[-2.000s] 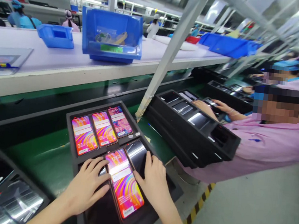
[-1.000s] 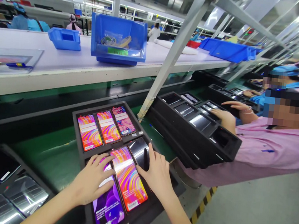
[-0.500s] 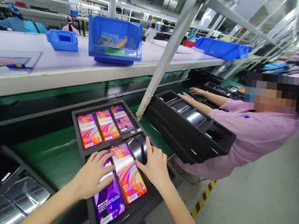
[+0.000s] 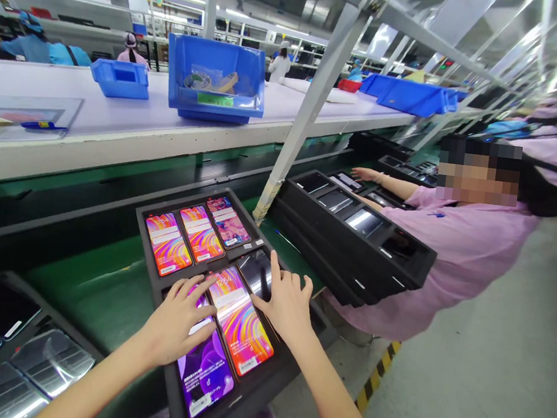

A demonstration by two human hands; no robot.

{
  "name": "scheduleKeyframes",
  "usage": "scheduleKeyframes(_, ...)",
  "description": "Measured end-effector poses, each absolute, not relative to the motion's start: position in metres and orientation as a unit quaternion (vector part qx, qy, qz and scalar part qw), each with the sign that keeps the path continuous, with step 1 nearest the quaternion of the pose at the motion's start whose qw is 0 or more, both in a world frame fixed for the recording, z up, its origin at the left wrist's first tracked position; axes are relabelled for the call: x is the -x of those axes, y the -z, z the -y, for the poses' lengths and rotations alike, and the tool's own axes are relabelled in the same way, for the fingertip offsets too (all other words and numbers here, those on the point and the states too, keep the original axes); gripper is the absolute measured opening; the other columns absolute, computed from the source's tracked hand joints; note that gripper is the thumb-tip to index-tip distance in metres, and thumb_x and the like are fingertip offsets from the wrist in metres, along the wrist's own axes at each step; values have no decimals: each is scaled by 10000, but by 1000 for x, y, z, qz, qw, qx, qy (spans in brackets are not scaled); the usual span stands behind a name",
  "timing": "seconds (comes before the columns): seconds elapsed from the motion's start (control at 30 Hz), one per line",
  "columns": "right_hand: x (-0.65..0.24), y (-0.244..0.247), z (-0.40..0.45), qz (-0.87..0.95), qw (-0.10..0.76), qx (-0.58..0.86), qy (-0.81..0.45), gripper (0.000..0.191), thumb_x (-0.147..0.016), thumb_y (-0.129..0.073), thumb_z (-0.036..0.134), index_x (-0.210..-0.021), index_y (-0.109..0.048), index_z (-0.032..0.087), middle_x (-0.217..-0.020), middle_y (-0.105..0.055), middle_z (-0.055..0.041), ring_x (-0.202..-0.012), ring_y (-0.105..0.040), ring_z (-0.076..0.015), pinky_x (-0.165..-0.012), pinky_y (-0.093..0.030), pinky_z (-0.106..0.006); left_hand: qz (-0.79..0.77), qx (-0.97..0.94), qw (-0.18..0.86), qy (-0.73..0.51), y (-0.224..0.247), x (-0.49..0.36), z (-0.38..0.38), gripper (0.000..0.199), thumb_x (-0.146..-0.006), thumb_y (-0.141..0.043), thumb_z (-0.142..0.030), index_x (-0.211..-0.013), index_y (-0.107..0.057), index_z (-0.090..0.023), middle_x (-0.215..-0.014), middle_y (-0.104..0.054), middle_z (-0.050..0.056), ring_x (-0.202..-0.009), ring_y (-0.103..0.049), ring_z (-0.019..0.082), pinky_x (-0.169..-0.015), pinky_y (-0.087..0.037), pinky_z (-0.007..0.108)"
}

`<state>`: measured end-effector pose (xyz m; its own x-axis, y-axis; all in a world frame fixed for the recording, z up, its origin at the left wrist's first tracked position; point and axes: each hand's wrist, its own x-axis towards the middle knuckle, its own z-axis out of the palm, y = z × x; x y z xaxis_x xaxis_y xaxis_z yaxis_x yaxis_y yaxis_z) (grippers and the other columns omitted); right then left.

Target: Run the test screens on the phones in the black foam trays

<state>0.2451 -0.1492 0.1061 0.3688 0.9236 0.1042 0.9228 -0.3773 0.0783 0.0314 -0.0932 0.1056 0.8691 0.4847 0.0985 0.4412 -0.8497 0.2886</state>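
Note:
A black foam tray [image 4: 257,394] lies in front of me with several smartphones in its slots. My left hand [image 4: 176,321] rests with spread fingers over a phone with a purple lit screen [image 4: 210,369], covering its upper part. Beside that one is a phone with an orange and pink swirl screen [image 4: 246,319]. My right hand [image 4: 290,304] is open at a dark-screened phone [image 4: 257,272], its index finger stretched along the far side and thumb at the near side. Three lit phones fill the tray's back row, including one with a pink picture [image 4: 229,222].
Another tray with dark phones [image 4: 0,311] is at the lower left. A stack of black trays [image 4: 349,244] stands to the right, beside a co-worker in a pink top [image 4: 474,258]. A slanted metal post [image 4: 311,99] rises behind my tray. Blue bins [image 4: 218,74] sit on the shelf.
The view has shifted slightly. Both my hands stay nearly in place over the tray; the right fingers have moved a little. The co-worker leans slightly farther left.

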Motion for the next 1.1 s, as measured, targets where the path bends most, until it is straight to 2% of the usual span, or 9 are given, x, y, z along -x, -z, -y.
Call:
scheduleKeyframes(0.63,-247,-96,151,-566,-28,-818,-94,832,-732,-639,412,-1397,-251,98,-913,-617,-100,-915,-535,-264,-989,-225,-476,-257,-954,132,-84,-103,-32,94,260,-893,-416,-329,-972,-648,-242,-1347,-433,106,-1225,-363,336,-943,-362,548)
scheduleKeyframes(0.87,-246,-97,151,-565,-13,-820,-97,858,-726,-655,423,-1409,-237,113,-940,-612,-112,-916,-532,-279,-980,-213,-527,-260,-953,136,-77,-104,-32,94,267,-896,-408,-325,-976,-650,-246,-1353,-419,106,-1234,-348,339,-945,-353,560)
scheduleKeyframes(1.1,-247,-96,152,-567,-31,-819,-84,858,-731,-645,417,-1405,-222,97,-936,-620,-106,-930,-538,-274,-995,-212,-502,-259,-953,136,-75,-107,-32,94,264,-896,-406,-324,-981,-647,-254,-1344,-427,104,-1232,-349,333,-936,-366,559)
